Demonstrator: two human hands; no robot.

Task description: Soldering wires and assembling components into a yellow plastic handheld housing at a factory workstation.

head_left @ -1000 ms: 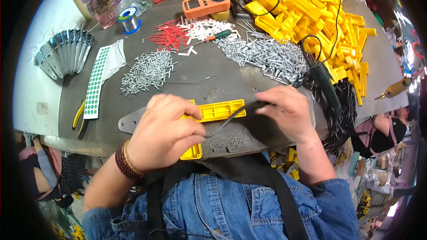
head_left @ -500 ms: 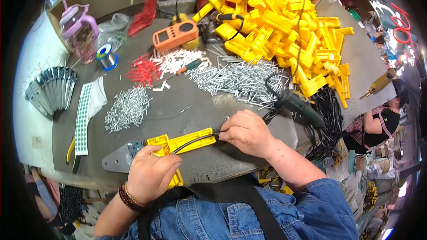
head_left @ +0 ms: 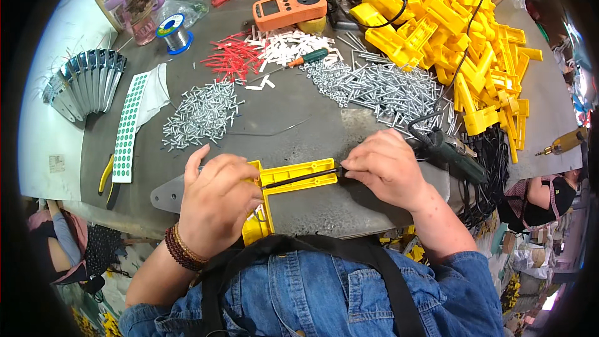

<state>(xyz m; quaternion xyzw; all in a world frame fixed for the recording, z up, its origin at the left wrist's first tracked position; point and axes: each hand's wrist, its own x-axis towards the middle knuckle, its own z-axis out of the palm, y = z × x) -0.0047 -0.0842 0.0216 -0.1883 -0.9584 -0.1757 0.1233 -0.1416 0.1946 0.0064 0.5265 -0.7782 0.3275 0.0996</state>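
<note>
A yellow plastic handle shell (head_left: 304, 173), open side up, lies near the table's front edge, its arm pointing right and another part reaching toward me. Along the arm's channel runs a black cable (head_left: 293, 179). My right hand (head_left: 387, 165) pinches the cable where it leaves the shell's right end. Over the shell's left end bends my left hand (head_left: 218, 193), index finger raised, the others curled against the shell and cable, thumb below. It covers most of a grey metal plate (head_left: 167, 198) with holes. Thin wires show in the shell beside the thumb.
Screw piles (head_left: 203, 115), red and white sleeves (head_left: 293, 48) and a screwdriver (head_left: 312, 57) lie ahead. Yellow shells (head_left: 449, 31) heap at back right, near a dark green tool (head_left: 455, 159) and black cables (head_left: 493, 187). An orange meter (head_left: 290, 9), solder spool (head_left: 175, 34) and pliers (head_left: 109, 181) lie around.
My left hand has loosened from its grip around the shell, lifting its index finger. The cable now lies straighter along the channel. The view has shifted, moving the table's contents within it.
</note>
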